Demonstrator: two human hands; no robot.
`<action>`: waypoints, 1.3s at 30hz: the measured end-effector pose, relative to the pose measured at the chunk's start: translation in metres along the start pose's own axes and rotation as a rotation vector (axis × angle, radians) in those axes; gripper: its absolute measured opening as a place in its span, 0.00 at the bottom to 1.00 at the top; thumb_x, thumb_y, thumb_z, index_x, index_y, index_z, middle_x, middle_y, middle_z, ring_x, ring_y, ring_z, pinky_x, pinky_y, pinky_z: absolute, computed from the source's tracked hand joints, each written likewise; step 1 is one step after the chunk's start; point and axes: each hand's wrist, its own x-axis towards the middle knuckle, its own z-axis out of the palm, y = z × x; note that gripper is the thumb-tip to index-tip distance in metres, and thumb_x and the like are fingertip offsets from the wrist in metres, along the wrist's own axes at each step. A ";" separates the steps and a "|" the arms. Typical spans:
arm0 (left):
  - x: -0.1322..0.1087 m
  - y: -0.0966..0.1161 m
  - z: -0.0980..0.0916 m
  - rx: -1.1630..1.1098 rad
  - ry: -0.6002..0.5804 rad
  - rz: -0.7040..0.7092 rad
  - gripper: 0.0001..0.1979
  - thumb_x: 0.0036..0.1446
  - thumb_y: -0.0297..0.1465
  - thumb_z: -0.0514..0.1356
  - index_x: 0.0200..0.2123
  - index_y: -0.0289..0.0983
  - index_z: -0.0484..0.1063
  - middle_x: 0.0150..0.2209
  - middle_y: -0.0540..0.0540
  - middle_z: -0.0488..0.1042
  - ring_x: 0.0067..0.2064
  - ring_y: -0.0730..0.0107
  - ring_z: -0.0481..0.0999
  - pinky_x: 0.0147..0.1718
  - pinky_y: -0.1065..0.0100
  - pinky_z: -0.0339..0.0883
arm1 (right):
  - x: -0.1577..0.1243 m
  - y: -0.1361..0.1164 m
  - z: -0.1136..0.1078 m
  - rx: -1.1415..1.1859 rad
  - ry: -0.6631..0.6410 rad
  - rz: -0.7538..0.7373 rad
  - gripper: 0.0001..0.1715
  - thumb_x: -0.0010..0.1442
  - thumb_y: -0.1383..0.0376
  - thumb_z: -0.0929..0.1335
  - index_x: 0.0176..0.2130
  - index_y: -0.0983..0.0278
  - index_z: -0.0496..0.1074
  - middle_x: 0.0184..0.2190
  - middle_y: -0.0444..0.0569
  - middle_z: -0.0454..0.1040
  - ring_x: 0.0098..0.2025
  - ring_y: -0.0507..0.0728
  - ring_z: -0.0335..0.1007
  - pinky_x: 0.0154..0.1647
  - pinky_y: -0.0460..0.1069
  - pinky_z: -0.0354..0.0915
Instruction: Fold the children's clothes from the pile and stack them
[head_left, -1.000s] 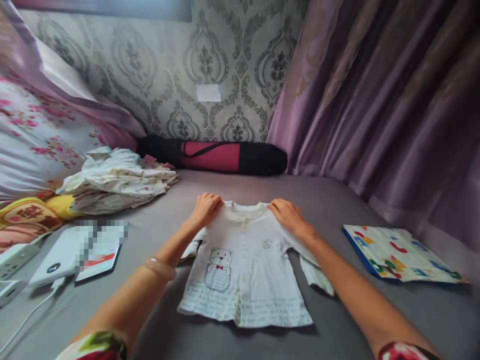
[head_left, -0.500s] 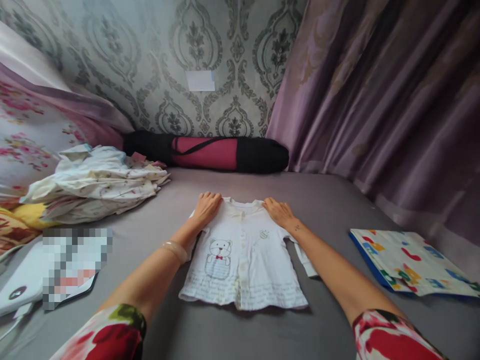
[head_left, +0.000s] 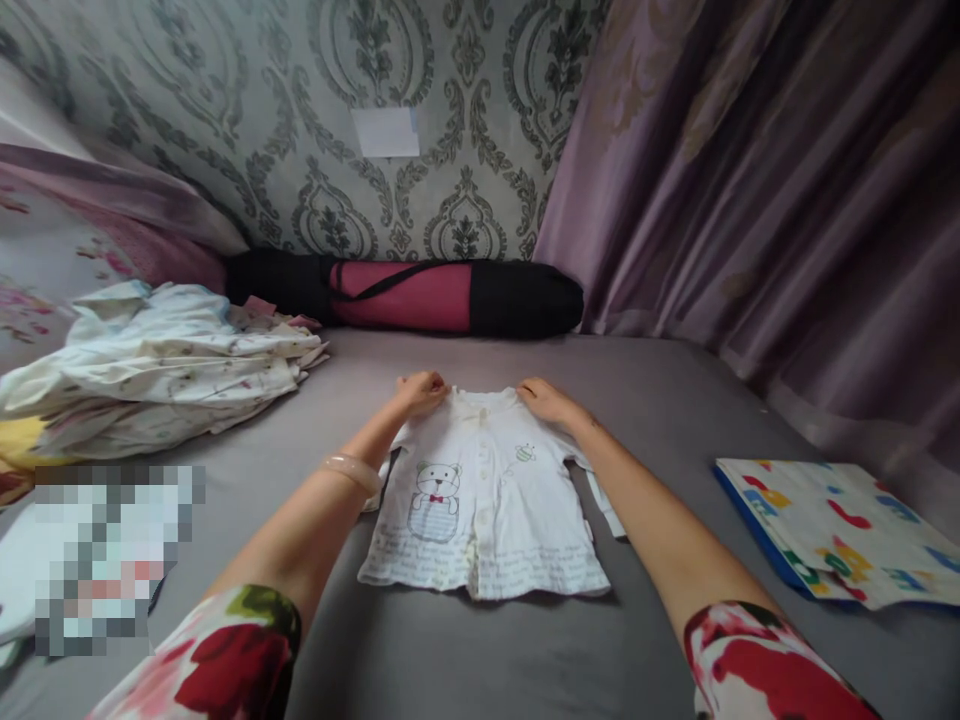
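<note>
Here, open sheet (head_left: 465,665) just past shirt hem (head_left: 536,583)

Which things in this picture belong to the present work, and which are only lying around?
In the work:
white shirt
left hand and right hand, both at its shoulders

Lying around:
cloth heap
black-and-red bag
colourful patterned item
white device, partly blurred

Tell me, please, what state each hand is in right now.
Left hand: closed, holding the white shirt at one shoulder.
Right hand: closed, holding the same shirt at the other shoulder.
</note>
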 end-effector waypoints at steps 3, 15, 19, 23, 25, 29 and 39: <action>0.007 0.006 0.000 -0.041 -0.031 -0.002 0.16 0.60 0.42 0.53 0.39 0.40 0.75 0.39 0.45 0.78 0.44 0.58 0.74 0.43 0.61 0.58 | 0.011 -0.005 0.003 0.021 -0.007 0.007 0.17 0.68 0.62 0.57 0.43 0.64 0.72 0.44 0.51 0.75 0.47 0.55 0.69 0.46 0.46 0.59; -0.008 0.009 0.029 0.146 0.232 0.107 0.16 0.66 0.37 0.44 0.44 0.37 0.67 0.44 0.38 0.73 0.47 0.55 0.69 0.44 0.59 0.55 | -0.003 -0.024 0.026 -0.167 0.193 0.050 0.16 0.69 0.64 0.55 0.49 0.65 0.66 0.49 0.58 0.68 0.52 0.61 0.63 0.52 0.51 0.56; -0.009 0.015 0.023 0.235 0.161 0.086 0.15 0.66 0.35 0.44 0.45 0.34 0.66 0.45 0.35 0.72 0.47 0.52 0.69 0.43 0.58 0.54 | 0.002 -0.016 0.012 0.016 0.132 0.068 0.17 0.69 0.63 0.55 0.49 0.64 0.68 0.49 0.55 0.71 0.52 0.58 0.65 0.51 0.49 0.57; -0.017 0.033 0.010 0.255 0.196 0.107 0.16 0.64 0.35 0.47 0.50 0.32 0.64 0.49 0.32 0.69 0.50 0.47 0.66 0.44 0.55 0.54 | -0.025 0.018 -0.020 0.192 0.143 0.100 0.18 0.68 0.62 0.57 0.46 0.66 0.71 0.42 0.52 0.76 0.44 0.54 0.70 0.43 0.46 0.61; -0.021 0.049 0.008 0.190 0.203 0.169 0.17 0.64 0.34 0.48 0.53 0.34 0.63 0.51 0.33 0.69 0.52 0.48 0.66 0.46 0.54 0.55 | -0.055 0.039 -0.033 0.232 0.149 0.133 0.17 0.65 0.60 0.59 0.42 0.67 0.72 0.36 0.50 0.77 0.37 0.54 0.71 0.38 0.46 0.62; -0.024 0.088 0.019 0.014 0.100 0.358 0.15 0.62 0.30 0.49 0.51 0.38 0.66 0.51 0.38 0.71 0.53 0.52 0.67 0.48 0.54 0.57 | -0.123 0.065 -0.037 0.281 0.066 0.252 0.17 0.59 0.54 0.66 0.38 0.66 0.73 0.30 0.48 0.77 0.31 0.53 0.71 0.31 0.45 0.62; -0.026 0.140 0.078 -0.118 0.120 0.501 0.17 0.63 0.27 0.46 0.52 0.33 0.66 0.54 0.36 0.69 0.57 0.60 0.65 0.56 0.61 0.58 | -0.172 0.061 -0.012 0.255 -0.035 0.296 0.22 0.51 0.59 0.72 0.44 0.65 0.69 0.41 0.51 0.75 0.40 0.57 0.71 0.37 0.46 0.63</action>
